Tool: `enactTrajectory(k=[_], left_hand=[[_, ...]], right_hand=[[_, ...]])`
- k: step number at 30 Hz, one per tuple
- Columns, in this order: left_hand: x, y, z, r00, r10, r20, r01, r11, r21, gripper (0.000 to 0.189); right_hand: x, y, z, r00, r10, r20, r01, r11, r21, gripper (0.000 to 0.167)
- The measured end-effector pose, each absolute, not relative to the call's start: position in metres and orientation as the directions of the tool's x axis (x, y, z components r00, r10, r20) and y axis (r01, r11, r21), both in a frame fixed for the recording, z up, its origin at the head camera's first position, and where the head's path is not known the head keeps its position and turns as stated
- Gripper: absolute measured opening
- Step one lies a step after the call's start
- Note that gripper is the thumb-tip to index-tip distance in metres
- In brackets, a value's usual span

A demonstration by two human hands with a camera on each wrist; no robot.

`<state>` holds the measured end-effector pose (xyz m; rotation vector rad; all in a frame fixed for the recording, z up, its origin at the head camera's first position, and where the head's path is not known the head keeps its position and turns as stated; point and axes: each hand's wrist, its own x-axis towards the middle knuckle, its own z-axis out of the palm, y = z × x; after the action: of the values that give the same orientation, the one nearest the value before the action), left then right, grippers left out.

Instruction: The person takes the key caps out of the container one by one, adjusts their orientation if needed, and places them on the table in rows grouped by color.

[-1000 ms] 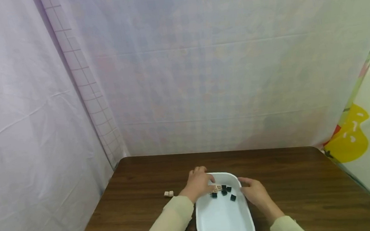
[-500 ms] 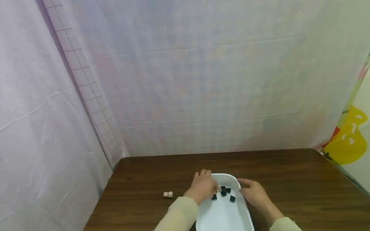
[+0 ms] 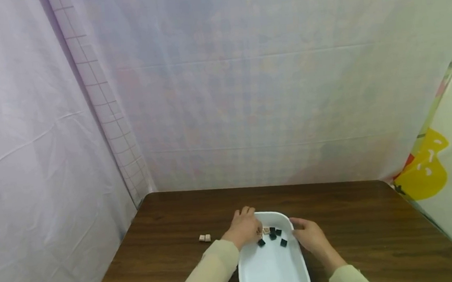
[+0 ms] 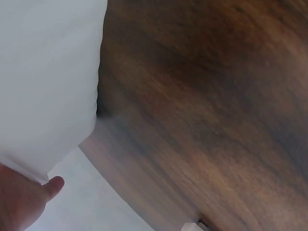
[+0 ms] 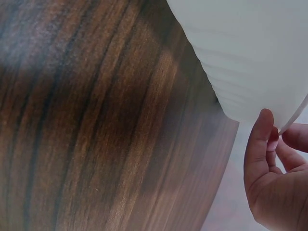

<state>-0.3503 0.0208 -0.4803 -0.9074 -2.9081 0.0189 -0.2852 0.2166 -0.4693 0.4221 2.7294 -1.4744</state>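
A long white plastic tub (image 3: 274, 266) stands on the table. In its far end lie several small black square pieces (image 3: 273, 236) and a few beige ones (image 3: 266, 230). My left hand (image 3: 244, 227) reaches over the tub's left rim, its fingertips down at the beige pieces; I cannot tell whether they pinch one. In the left wrist view a fingertip (image 4: 56, 185) shows beyond the tub's wall. My right hand (image 3: 312, 237) holds the tub's far right rim. The right wrist view shows that hand's fingers (image 5: 263, 126) against the outer wall and the rim between fingers and thumb.
Two beige cube-like pieces (image 3: 204, 238) sit side by side on the brown wooden table (image 3: 353, 210), left of the tub. A pale cloth curtain (image 3: 245, 90) hangs behind the table's far edge, and white cloth (image 3: 43, 175) hangs at the left.
My left hand dipped further right into the tub, its fingers curling at the beige pieces, then drew slightly back left. The leftmost black piece shifted and turned. My right hand stayed on the rim.
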Motion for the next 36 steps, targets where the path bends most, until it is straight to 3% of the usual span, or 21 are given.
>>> enactTrajectory(k=[14,20,36], left_hand=[[-0.347,0.026,-0.479,-0.826,0.559,0.073,0.555,0.829,-0.069,0.012],[-0.349,0.026,-0.479,-0.831,0.552,0.063,0.552,0.834,-0.027,0.009],[-0.350,0.010,-0.463,-0.778,0.582,0.237,0.613,0.785,0.083,0.014]], right_hand=[[-0.286,0.217,-0.472,-0.975,0.208,-0.080,0.183,0.540,-0.822,0.047],[-0.286,0.217,-0.471,-0.971,0.214,-0.103,0.204,0.530,-0.823,0.047],[-0.285,0.216,-0.471,-0.974,0.206,-0.093,0.192,0.540,-0.820,0.046]])
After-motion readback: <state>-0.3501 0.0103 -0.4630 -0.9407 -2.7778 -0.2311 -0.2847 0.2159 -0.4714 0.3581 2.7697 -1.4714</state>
